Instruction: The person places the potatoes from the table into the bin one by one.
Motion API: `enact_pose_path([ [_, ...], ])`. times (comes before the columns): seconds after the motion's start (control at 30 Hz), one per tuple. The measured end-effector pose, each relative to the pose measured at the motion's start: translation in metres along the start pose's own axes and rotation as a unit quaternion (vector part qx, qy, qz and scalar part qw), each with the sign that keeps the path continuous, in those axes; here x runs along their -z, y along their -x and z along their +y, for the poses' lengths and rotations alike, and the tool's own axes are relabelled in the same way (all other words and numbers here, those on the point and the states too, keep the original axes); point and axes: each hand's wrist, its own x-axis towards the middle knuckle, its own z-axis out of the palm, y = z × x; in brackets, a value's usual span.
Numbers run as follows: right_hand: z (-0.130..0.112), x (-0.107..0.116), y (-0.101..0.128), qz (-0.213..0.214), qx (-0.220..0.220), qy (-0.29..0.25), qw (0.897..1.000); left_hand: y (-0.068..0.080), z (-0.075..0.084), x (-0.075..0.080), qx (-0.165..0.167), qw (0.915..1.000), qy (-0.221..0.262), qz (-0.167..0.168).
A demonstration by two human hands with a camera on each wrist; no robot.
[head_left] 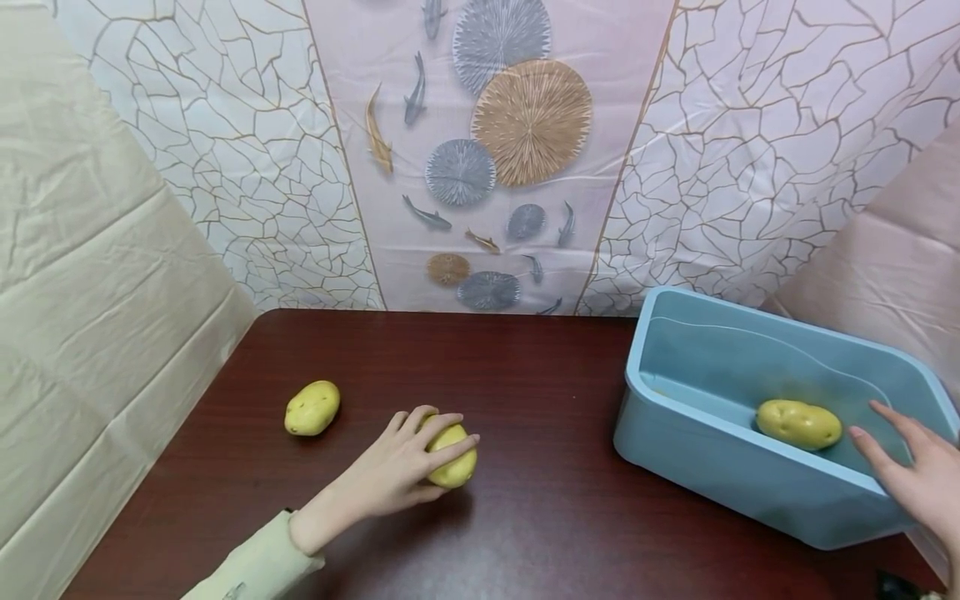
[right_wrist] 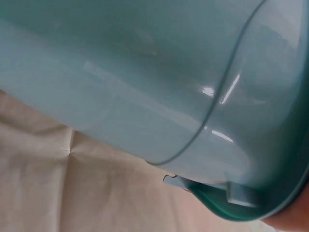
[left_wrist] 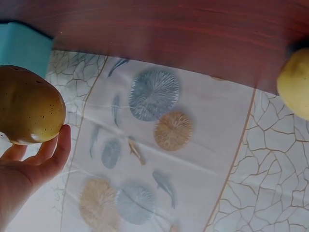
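My left hand [head_left: 408, 462] grips a yellow potato [head_left: 452, 457] that lies on the dark wooden table [head_left: 525, 392]; the left wrist view shows that potato [left_wrist: 29, 104] against my fingers [left_wrist: 55, 150]. A second potato [head_left: 312, 407] lies loose to its left, also at the right edge of the left wrist view [left_wrist: 295, 82]. A third potato [head_left: 798, 423] sits in water inside the blue plastic basin [head_left: 697, 467]. My right hand [head_left: 911, 471] rests with straight fingers on the basin's near right rim, a short way from that potato. The right wrist view shows only the basin wall [right_wrist: 145, 87].
A patterned plastic sheet [head_left: 495, 150] with fish and round shapes hangs behind the table. Pale sheets [head_left: 97, 292] hang at the left and right sides. Bare tabletop lies between the held potato and the basin.
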Motion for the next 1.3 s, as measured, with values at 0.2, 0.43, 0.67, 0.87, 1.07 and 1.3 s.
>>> enact_pose_path([
  [0.2,0.001,-0.001,0.000,0.000,-0.001,-0.005,1.000,-0.008,0.003,0.002,-0.009,0.9999,0.009,0.001],
  [0.43,0.000,-0.001,0.000,-0.001,-0.004,-0.005,1.000,-0.022,0.009,0.002,-0.034,0.9994,0.003,0.007],
  [0.67,0.000,-0.001,0.001,-0.002,-0.003,-0.010,1.000,-0.037,0.016,0.005,-0.055,0.9985,-0.003,0.006],
  [0.87,0.011,-0.008,-0.005,0.007,-0.001,-0.016,1.000,-0.050,0.019,0.006,-0.065,0.9978,-0.003,0.014],
  [1.07,0.056,-0.040,-0.033,0.021,-0.010,-0.022,0.999,-0.064,0.023,0.009,-0.069,0.9971,0.010,0.032],
  [1.3,0.048,-0.034,-0.030,0.013,-0.016,-0.021,1.000,-0.079,0.026,0.012,-0.077,0.9966,0.003,0.027],
])
